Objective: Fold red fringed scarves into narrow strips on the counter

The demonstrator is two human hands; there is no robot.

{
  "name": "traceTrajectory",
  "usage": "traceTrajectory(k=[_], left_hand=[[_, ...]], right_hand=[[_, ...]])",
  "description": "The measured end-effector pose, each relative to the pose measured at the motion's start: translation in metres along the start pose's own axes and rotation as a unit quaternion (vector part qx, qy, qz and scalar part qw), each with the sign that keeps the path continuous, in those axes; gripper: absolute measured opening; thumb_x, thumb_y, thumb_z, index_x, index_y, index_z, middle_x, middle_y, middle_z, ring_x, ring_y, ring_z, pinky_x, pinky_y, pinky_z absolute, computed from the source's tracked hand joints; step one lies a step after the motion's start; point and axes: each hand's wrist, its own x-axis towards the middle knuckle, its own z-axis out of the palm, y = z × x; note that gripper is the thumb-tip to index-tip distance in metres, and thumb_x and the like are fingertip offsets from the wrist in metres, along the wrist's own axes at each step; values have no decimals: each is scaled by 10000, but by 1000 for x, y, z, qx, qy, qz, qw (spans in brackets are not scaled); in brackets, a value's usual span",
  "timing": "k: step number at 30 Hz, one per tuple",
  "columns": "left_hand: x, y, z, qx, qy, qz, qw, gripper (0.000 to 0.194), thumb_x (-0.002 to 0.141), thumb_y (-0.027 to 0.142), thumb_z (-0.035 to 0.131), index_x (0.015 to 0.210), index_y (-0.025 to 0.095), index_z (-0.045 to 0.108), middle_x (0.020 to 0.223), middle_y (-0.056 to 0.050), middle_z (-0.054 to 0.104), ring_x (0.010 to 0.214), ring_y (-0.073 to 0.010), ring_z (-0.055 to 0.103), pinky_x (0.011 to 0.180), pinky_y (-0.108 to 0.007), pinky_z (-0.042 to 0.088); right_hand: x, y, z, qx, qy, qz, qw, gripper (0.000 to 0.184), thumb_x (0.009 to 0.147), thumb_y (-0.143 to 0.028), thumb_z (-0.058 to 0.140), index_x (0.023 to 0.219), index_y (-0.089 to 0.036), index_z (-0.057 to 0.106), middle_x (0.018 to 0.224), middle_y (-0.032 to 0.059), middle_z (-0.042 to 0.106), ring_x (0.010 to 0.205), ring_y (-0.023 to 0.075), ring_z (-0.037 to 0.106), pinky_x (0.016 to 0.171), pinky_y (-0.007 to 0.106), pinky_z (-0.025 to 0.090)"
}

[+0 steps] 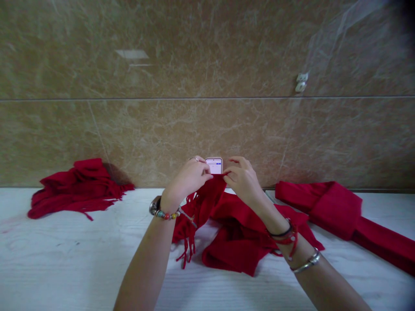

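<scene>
A red fringed scarf (238,233) lies crumpled on the white table, its upper edge lifted between my two hands. My left hand (188,178) pinches this edge between thumb and fingers, with loose fringe hanging just below it. A short way to the right, my right hand (242,179) pinches the same edge, its other fingers curled above. Behind the raised edge a phone (214,165) with a lit screen stands against the wall, its lower part hidden by the cloth.
Another red fringed cloth (76,188) is heaped at the left by the wall. On the right, a folded red cloth (324,205) trails off the table (65,268) edge of view. The marbled tile wall (162,129) rises directly behind. A small white figure (301,82) is stuck on it.
</scene>
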Motion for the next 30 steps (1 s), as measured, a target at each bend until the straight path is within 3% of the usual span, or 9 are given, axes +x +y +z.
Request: traceTrajectory(k=[7,11,14,16,19,21,23,26,30], left_hand=[[-19,4,-25,99,95,-104,985,175,779,167,532,693,183,683,1117,-77,573,1104,-260,468,945,-425,335],[-31,-9,-37,145,127,-180,965,171,769,190,535,670,194,675,1080,-68,586,1051,-267,481,896,-424,364],[-36,-22,-38,173,142,-200,954,181,776,198,530,668,182,675,1020,-92,610,989,-288,501,847,-464,386],[-36,-25,-33,190,119,-210,952,157,772,195,543,701,168,680,1011,-123,610,989,-315,503,827,-488,396],[-27,-16,-20,149,14,-179,972,191,710,255,644,882,180,677,1101,-132,585,1081,-328,474,876,-472,391],[-18,-3,-10,81,-60,-107,989,314,667,315,689,955,194,659,1121,-106,588,1098,-293,484,910,-411,392],[-9,9,-2,26,-88,-35,995,255,698,319,663,917,189,670,1061,-82,623,1050,-249,530,906,-342,404],[-3,18,2,11,-59,-3,998,136,772,229,582,827,166,689,1023,-86,645,1020,-223,556,907,-315,403],[-7,18,-8,27,38,-47,998,146,793,204,552,783,160,691,1096,-88,618,1031,-225,545,929,-354,389]], right_hand=[[-4,13,14,-61,-71,40,995,217,732,-107,491,779,-193,684,1198,98,539,1118,248,455,882,432,392],[-4,19,15,-80,-47,86,992,211,724,-103,484,762,-180,676,1153,103,577,1104,265,465,874,442,385],[-1,17,12,-53,-32,71,995,198,729,-112,488,754,-186,670,1113,91,596,1081,258,490,871,432,397],[2,13,7,-17,-22,53,998,192,729,-116,496,747,-193,670,1082,78,604,1030,231,528,868,399,413],[5,5,-2,20,1,31,999,158,721,-132,527,727,-197,671,1032,70,611,958,204,567,871,366,424],[5,-2,-8,22,13,23,999,138,720,-148,540,713,-200,668,1033,71,603,966,212,565,869,376,426],[4,-7,-12,15,14,21,1000,142,724,-151,533,708,-200,665,1057,77,591,994,227,553,859,397,429],[3,-10,-15,8,7,20,1000,161,732,-140,514,720,-191,666,1077,91,579,1016,240,540,853,416,426],[3,-8,-15,-5,-12,23,1000,162,729,-134,514,718,-193,665,1086,92,572,1034,242,524,868,417,409]])
